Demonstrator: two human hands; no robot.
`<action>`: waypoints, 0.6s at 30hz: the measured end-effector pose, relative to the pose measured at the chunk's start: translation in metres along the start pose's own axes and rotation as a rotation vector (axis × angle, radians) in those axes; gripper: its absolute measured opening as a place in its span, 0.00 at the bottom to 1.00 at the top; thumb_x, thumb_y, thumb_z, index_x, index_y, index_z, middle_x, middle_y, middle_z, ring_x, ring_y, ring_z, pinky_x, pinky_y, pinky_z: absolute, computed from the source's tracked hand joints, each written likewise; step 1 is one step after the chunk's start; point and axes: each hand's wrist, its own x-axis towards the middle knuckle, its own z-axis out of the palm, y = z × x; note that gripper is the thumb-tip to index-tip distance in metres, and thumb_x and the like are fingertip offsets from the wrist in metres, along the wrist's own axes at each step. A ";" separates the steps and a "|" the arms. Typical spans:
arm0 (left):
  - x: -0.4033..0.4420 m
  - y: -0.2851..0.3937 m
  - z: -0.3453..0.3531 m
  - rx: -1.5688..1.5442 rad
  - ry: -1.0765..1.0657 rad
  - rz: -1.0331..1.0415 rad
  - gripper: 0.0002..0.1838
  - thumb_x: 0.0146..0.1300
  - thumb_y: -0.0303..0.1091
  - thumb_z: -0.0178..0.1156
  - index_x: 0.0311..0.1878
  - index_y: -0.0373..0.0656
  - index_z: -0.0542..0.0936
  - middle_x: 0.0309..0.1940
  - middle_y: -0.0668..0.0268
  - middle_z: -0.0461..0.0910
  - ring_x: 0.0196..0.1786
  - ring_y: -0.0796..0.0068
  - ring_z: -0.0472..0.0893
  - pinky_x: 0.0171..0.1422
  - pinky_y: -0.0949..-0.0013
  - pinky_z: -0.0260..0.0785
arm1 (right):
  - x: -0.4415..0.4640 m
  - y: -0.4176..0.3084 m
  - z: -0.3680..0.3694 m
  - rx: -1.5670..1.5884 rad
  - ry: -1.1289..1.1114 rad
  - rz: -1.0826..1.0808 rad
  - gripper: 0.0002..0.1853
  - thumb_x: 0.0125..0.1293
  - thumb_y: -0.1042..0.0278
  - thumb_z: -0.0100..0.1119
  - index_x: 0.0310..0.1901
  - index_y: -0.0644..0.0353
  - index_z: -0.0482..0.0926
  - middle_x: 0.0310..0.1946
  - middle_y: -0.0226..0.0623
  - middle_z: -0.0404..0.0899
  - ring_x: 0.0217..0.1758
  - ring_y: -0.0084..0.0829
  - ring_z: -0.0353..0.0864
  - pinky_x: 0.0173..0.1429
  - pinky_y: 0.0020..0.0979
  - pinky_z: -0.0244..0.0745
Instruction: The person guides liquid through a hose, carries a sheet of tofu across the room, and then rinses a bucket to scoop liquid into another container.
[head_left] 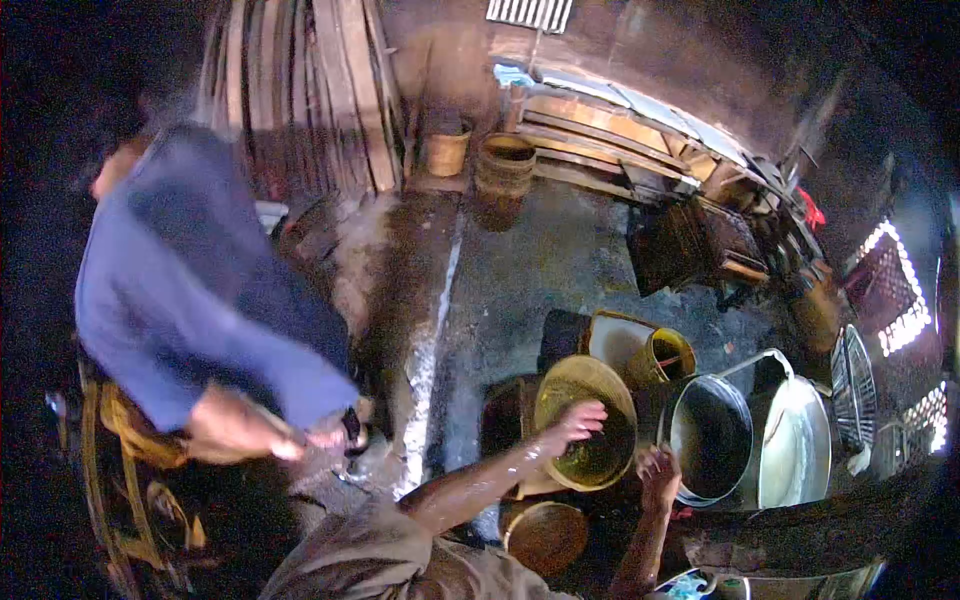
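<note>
Yellow bucket [592,382] sits mouth-up, its oval running roughly top-to-bottom in view, left hand [578,422] loosely spread over it. Right hand [657,478] is by the metal pot [715,435], can't tell if gripping.

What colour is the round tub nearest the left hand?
The tub is dull yellow, seen best in the head view.

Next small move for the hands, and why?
Probably firm up the right hand on the rim of the metal pot: it is curled at that edge, but whether it grips is unclear. The left hand is open over the yellow basin, with no object visible in it, so the right seems better placed to act.
</note>
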 end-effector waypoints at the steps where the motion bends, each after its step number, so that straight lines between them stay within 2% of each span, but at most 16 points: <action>1: 0.011 0.006 -0.040 0.036 -0.038 0.129 0.23 0.60 0.52 0.51 0.53 0.49 0.74 0.48 0.68 0.79 0.40 0.78 0.79 0.39 0.74 0.68 | 0.018 0.003 0.006 0.012 0.018 -0.018 0.20 0.61 0.54 0.54 0.51 0.54 0.70 0.42 0.36 0.76 0.37 0.34 0.77 0.41 0.34 0.75; 3: 0.002 0.085 -0.062 -0.006 0.210 -0.043 0.20 0.59 0.48 0.54 0.51 0.47 0.74 0.45 0.68 0.80 0.40 0.77 0.79 0.39 0.74 0.68 | 0.051 0.017 0.012 -0.007 0.053 0.103 0.20 0.62 0.52 0.53 0.51 0.54 0.70 0.40 0.35 0.76 0.37 0.35 0.77 0.39 0.33 0.75; 4: 0.000 0.113 -0.078 -0.018 0.251 -0.006 0.19 0.59 0.46 0.54 0.50 0.47 0.75 0.43 0.68 0.80 0.40 0.77 0.79 0.40 0.74 0.68 | 0.070 0.031 0.010 0.022 0.054 0.124 0.20 0.62 0.52 0.53 0.51 0.55 0.70 0.39 0.35 0.76 0.37 0.35 0.77 0.38 0.32 0.74; 5: 0.000 0.130 -0.095 -0.032 0.292 0.028 0.18 0.59 0.45 0.54 0.49 0.47 0.75 0.41 0.69 0.81 0.40 0.76 0.79 0.41 0.73 0.68 | 0.086 0.048 0.000 0.122 0.017 0.064 0.21 0.62 0.52 0.53 0.51 0.55 0.70 0.39 0.35 0.75 0.36 0.35 0.77 0.36 0.32 0.74; 7: 0.004 0.150 -0.135 0.015 0.348 0.142 0.18 0.58 0.45 0.54 0.49 0.47 0.75 0.40 0.67 0.81 0.40 0.76 0.79 0.44 0.70 0.68 | 0.099 0.064 0.026 0.035 0.082 -0.109 0.20 0.61 0.53 0.52 0.50 0.57 0.70 0.36 0.36 0.76 0.33 0.34 0.78 0.34 0.34 0.74; 8: 0.000 0.172 -0.140 0.017 0.378 0.146 0.18 0.59 0.44 0.54 0.49 0.46 0.75 0.40 0.66 0.80 0.41 0.75 0.79 0.45 0.69 0.67 | 0.107 0.070 0.048 -0.031 0.198 -0.201 0.18 0.62 0.56 0.52 0.49 0.59 0.71 0.32 0.37 0.76 0.28 0.33 0.77 0.30 0.33 0.73; 9: -0.004 0.196 -0.143 0.019 0.412 0.153 0.18 0.59 0.44 0.53 0.50 0.46 0.74 0.41 0.65 0.80 0.41 0.74 0.79 0.46 0.68 0.67 | 0.121 0.073 0.052 -0.021 0.223 -0.207 0.18 0.62 0.56 0.52 0.49 0.59 0.71 0.32 0.37 0.76 0.28 0.33 0.77 0.30 0.33 0.73; 12: 0.021 0.213 -0.185 -0.059 0.507 0.102 0.17 0.60 0.43 0.51 0.48 0.45 0.74 0.41 0.64 0.79 0.41 0.71 0.79 0.45 0.68 0.67 | 0.170 0.084 0.060 -0.023 0.284 -0.253 0.14 0.63 0.62 0.52 0.47 0.60 0.71 0.27 0.37 0.76 0.24 0.32 0.76 0.22 0.28 0.71; 15: 0.066 0.212 -0.227 -0.078 0.533 0.056 0.16 0.61 0.43 0.52 0.48 0.45 0.74 0.40 0.63 0.80 0.40 0.71 0.79 0.44 0.68 0.67 | 0.218 0.081 0.073 -0.042 0.358 -0.320 0.13 0.62 0.65 0.52 0.46 0.60 0.72 0.26 0.36 0.76 0.23 0.30 0.76 0.21 0.27 0.71; 17: 0.104 0.219 -0.243 -0.060 0.551 0.020 0.16 0.61 0.43 0.52 0.47 0.45 0.74 0.40 0.64 0.80 0.40 0.71 0.79 0.43 0.68 0.67 | 0.300 0.116 0.003 -0.190 0.437 -0.463 0.11 0.60 0.67 0.52 0.44 0.61 0.72 0.25 0.35 0.75 0.21 0.28 0.74 0.21 0.26 0.69; 18: 0.128 0.224 -0.250 -0.063 0.547 0.011 0.15 0.61 0.42 0.53 0.47 0.46 0.74 0.40 0.64 0.80 0.40 0.70 0.79 0.43 0.68 0.68 | 0.314 0.104 0.020 -0.090 0.435 -0.362 0.10 0.60 0.69 0.52 0.42 0.60 0.72 0.26 0.35 0.76 0.20 0.26 0.73 0.20 0.25 0.68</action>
